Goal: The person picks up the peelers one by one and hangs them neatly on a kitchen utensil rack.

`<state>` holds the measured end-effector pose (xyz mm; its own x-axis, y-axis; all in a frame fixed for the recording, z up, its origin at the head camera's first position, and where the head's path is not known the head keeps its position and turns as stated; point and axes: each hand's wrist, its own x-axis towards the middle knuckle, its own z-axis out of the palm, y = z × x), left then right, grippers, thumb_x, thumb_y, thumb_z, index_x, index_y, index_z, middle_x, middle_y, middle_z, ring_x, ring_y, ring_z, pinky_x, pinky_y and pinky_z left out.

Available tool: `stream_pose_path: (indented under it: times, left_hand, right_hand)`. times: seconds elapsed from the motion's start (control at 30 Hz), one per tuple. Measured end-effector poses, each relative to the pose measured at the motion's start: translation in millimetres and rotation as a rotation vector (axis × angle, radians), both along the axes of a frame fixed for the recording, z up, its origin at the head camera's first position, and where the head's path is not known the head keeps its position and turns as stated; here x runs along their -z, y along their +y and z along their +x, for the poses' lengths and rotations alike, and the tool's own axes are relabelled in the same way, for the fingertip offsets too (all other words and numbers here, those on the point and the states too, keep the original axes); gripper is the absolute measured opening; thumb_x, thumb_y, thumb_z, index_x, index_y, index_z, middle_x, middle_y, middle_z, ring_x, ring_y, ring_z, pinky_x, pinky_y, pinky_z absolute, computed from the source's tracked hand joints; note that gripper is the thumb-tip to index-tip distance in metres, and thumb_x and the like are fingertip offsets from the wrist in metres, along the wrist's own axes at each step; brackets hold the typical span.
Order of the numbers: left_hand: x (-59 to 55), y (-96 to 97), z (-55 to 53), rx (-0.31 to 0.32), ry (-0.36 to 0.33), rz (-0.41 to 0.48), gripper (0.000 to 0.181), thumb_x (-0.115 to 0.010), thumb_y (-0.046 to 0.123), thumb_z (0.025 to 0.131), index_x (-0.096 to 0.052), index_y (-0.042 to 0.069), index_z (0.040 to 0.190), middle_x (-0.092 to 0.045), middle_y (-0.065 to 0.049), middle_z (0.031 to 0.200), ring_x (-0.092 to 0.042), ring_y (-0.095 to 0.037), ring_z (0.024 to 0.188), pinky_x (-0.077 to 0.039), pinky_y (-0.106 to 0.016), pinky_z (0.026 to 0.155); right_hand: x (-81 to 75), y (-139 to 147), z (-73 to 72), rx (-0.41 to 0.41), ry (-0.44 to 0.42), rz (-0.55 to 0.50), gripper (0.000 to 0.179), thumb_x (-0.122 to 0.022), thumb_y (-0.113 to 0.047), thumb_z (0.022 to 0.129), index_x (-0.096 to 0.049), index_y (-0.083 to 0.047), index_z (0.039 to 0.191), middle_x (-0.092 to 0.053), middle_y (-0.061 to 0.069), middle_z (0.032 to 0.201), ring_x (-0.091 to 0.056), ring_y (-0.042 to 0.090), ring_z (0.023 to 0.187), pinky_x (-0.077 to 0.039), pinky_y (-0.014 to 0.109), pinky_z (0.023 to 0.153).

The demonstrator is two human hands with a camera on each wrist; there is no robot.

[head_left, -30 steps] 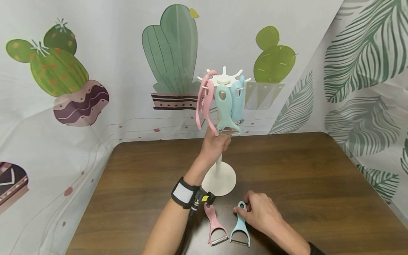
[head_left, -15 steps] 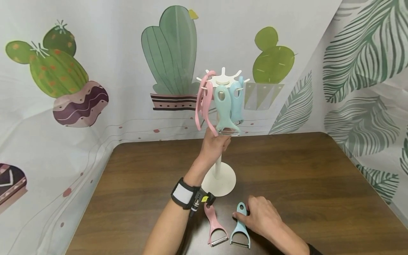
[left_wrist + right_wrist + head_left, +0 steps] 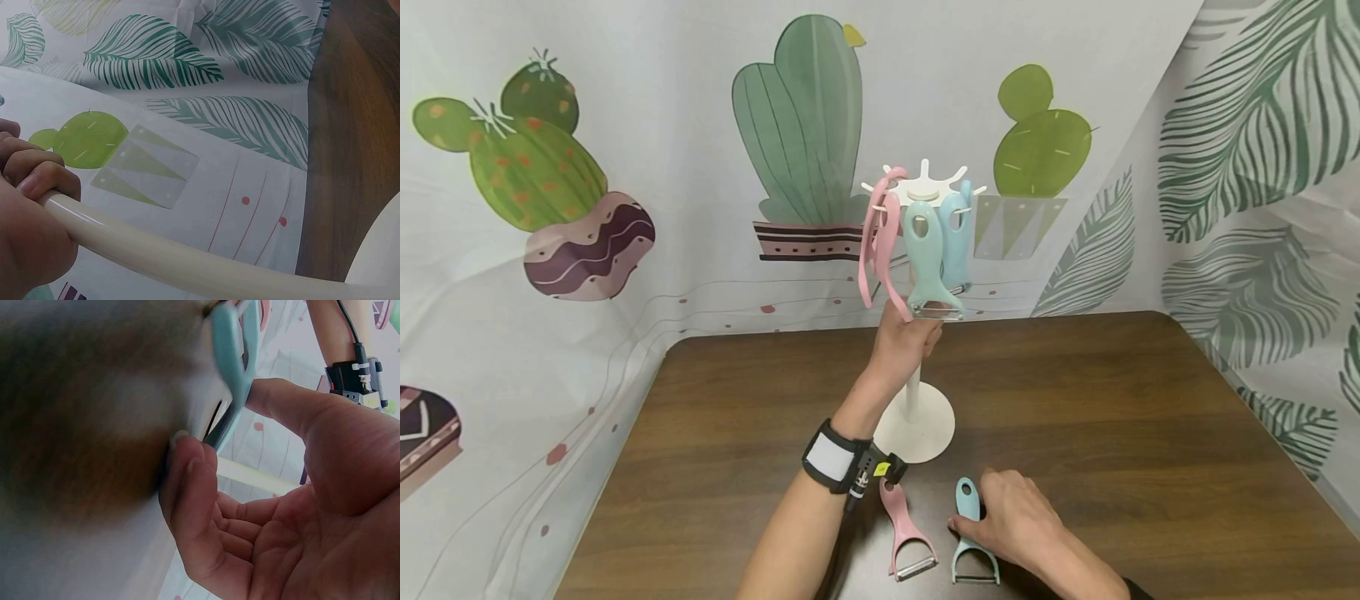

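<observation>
In the head view my left hand (image 3: 904, 340) grips the pole of a white rotating rack (image 3: 931, 442); the left wrist view shows its fingers curled round the pole (image 3: 144, 240). Pink peelers (image 3: 887, 242), a mint-green peeler (image 3: 927, 262) and light blue peelers (image 3: 953, 254) hang from the rack's hooks. My right hand (image 3: 1018, 518) pinches a light blue Y-shaped peeler (image 3: 967, 498) by its handle, thumb on one side and index finger on the other. The blade end of this peeler points toward me. To its left lies a pink peeler (image 3: 898, 512).
The brown wooden table (image 3: 760, 400) carries the rack's round base. Behind it hangs a white cloth (image 3: 700, 167) printed with cacti and leaves. Several white hooks (image 3: 925, 169) at the rack's top and back bear nothing.
The light blue peeler on the table has shifted slightly right, its blade end turning rightward, with my right hand moving down a little. My left hand stays on the pole.
</observation>
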<state>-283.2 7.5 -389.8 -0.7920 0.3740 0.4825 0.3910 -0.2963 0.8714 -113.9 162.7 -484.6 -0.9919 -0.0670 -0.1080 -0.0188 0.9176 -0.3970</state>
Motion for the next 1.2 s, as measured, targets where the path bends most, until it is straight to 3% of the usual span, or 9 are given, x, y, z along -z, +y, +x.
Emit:
stream_pose_path:
  times: [0.17,0.43,0.73,1.03,1.2]
  left_hand:
    - [0.6,-0.3,0.2,-0.003,0.001,-0.004,0.032,-0.056,0.021,0.107,-0.051,-0.005,0.088,-0.035,0.002,0.055,-0.03,-0.013,0.045,-0.024,-0.027,0.044]
    - [2.0,0.2,-0.7,-0.007,0.001,-0.009,0.033,-0.057,0.022,0.107,-0.05,0.004,0.081,-0.034,0.002,0.055,-0.03,-0.013,0.045,-0.024,-0.027,0.044]
    - [1.5,-0.2,-0.2,-0.007,0.011,-0.008,0.031,-0.056,0.021,0.107,-0.052,-0.005,0.09,-0.035,0.002,0.055,-0.029,-0.013,0.045,-0.025,-0.027,0.044]
    - [2.0,-0.2,-1.6,-0.009,0.003,-0.004,0.021,-0.057,0.02,0.106,-0.057,0.008,0.088,-0.034,0.001,0.055,-0.028,-0.013,0.045,-0.024,-0.027,0.045]
    - [1.6,-0.3,-1.6,-0.003,0.002,-0.008,0.021,-0.057,0.02,0.105,-0.057,0.005,0.089,-0.035,0.002,0.055,-0.029,-0.013,0.045,-0.024,-0.027,0.045]
  right_hand:
    - [0.2,0,-0.3,-0.003,0.013,-0.013,0.048,-0.095,-0.036,0.073,-0.052,-0.014,0.073,-0.05,0.002,0.067,-0.05,0.02,0.059,-0.046,0.04,0.054]
    - [0.0,1,0.0,0.006,0.012,-0.017,0.045,-0.093,-0.027,0.074,-0.051,-0.012,0.076,-0.05,0.003,0.066,-0.049,0.02,0.059,-0.045,0.039,0.052]
    - [-2.9,3,2.3,-0.005,0.021,-0.013,0.041,-0.09,-0.024,0.073,-0.05,-0.014,0.075,-0.049,0.001,0.066,-0.049,0.019,0.057,-0.043,0.036,0.05]
    - [-11.4,7,-0.8,0.001,0.062,-0.079,0.034,-0.089,-0.023,0.077,-0.057,-0.016,0.077,-0.05,-0.004,0.065,-0.05,0.014,0.061,-0.044,0.035,0.055]
    - [-22.2,14,-8.0,0.01,0.104,-0.138,0.025,-0.087,-0.021,0.082,-0.063,-0.014,0.086,-0.053,-0.007,0.066,-0.05,0.011,0.061,-0.042,0.03,0.055]
